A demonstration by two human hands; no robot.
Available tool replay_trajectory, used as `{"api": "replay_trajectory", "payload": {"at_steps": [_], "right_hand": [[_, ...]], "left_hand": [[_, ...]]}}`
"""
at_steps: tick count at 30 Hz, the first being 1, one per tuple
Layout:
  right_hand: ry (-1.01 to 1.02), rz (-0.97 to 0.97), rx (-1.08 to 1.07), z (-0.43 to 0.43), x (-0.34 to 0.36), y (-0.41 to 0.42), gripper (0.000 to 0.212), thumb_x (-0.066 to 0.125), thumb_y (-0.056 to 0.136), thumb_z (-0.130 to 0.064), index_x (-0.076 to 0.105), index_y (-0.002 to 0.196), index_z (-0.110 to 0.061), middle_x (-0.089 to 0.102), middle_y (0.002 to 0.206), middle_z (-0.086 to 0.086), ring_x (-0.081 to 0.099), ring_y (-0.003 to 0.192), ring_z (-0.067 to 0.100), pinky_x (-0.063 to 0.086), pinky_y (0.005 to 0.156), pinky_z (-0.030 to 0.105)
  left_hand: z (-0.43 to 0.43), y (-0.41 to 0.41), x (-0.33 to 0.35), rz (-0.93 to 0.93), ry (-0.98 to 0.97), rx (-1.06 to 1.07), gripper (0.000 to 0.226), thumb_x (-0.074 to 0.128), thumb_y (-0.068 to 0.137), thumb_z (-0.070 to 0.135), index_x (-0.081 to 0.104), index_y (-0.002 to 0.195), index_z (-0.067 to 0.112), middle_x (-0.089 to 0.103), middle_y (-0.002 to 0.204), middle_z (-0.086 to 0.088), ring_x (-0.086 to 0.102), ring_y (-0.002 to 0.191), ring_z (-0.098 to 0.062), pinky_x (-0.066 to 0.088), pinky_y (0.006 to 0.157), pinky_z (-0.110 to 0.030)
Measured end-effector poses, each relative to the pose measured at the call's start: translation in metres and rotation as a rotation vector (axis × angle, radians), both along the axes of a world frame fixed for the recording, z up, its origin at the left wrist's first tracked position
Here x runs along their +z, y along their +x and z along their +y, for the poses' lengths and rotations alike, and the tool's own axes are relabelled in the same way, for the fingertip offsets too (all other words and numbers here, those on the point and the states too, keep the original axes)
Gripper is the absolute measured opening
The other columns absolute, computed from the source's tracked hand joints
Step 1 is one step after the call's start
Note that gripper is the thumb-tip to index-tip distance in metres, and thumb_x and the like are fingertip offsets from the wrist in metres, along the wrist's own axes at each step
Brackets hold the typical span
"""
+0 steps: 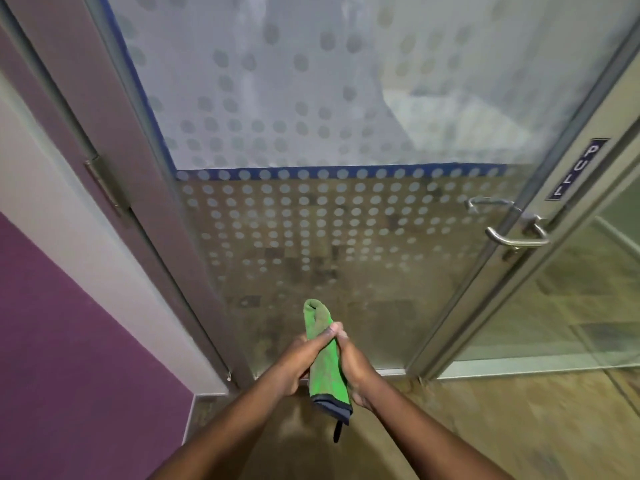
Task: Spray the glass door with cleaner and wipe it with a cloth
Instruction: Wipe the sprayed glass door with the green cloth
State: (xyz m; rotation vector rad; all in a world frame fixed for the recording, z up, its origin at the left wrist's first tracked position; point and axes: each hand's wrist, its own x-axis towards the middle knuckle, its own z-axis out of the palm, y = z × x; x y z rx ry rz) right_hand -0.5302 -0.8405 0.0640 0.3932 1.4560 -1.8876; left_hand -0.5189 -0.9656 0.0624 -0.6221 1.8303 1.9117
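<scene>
Both hands clasp a folded green cloth [325, 362] low before the glass door [311, 220]: left hand [301, 358] fingers [332, 332] curled tight around it, right hand [356, 368] pressed against its other side. A blue label [576, 169] beside the door handle [516, 237] carries writing too warped to read.

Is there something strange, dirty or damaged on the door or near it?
Nothing looks broken or spilled. The lower glass door looks cloudy and streaked below the blue band. The green cloth is rolled between the left hand and the right hand, not on the glass. No spray bottle is in view.
</scene>
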Motion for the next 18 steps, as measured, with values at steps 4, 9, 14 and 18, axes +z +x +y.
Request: {"api": "replay_trajectory", "payload": {"at_steps": [4,9,14,18], "right_hand": [[-0.120,-0.026,-0.041,0.040,-0.006,-0.005,0.062,0.024,0.107,-0.058,0.068,0.125,-0.019,0.076,0.113,0.016,0.073,0.098,0.031,0.060,0.086,0.045],[-0.055,-0.022,-0.094,0.098,-0.027,-0.012,0.066,0.035,0.101,-0.068,0.071,0.127,-0.019,0.075,0.119,0.018,0.073,0.110,0.034,0.059,0.096,0.049],[-0.139,-0.108,-0.170,0.156,-0.049,-0.008,0.081,0.049,0.088,-0.076,0.062,0.140,-0.015,0.068,0.133,0.021,0.065,0.123,0.042,0.051,0.106,0.059],[-0.344,-0.136,-0.202,0.188,-0.047,0.001,0.091,0.046,0.087,-0.080,0.057,0.144,-0.010,0.063,0.140,0.024,0.061,0.128,0.044,0.050,0.105,0.058]], "left_hand": [[0.039,0.002,0.007,0.027,-0.041,0.036,0.030,0.072,0.095,0.029,0.072,0.119,0.010,0.080,0.100,-0.007,0.077,0.094,-0.023,0.062,0.089,-0.038],[0.085,0.003,0.026,0.039,-0.012,0.033,0.018,0.062,0.099,0.010,0.072,0.114,0.009,0.080,0.099,-0.009,0.077,0.089,-0.023,0.063,0.080,-0.034],[0.121,0.005,0.046,0.037,0.199,0.003,0.024,0.062,0.098,0.009,0.068,0.121,0.006,0.077,0.111,-0.017,0.073,0.104,-0.033,0.056,0.100,-0.049],[0.139,0.009,0.051,0.009,0.358,-0.002,0.032,0.059,0.098,0.006,0.062,0.129,-0.001,0.076,0.113,-0.019,0.074,0.096,-0.029,0.062,0.089,-0.042]]}}
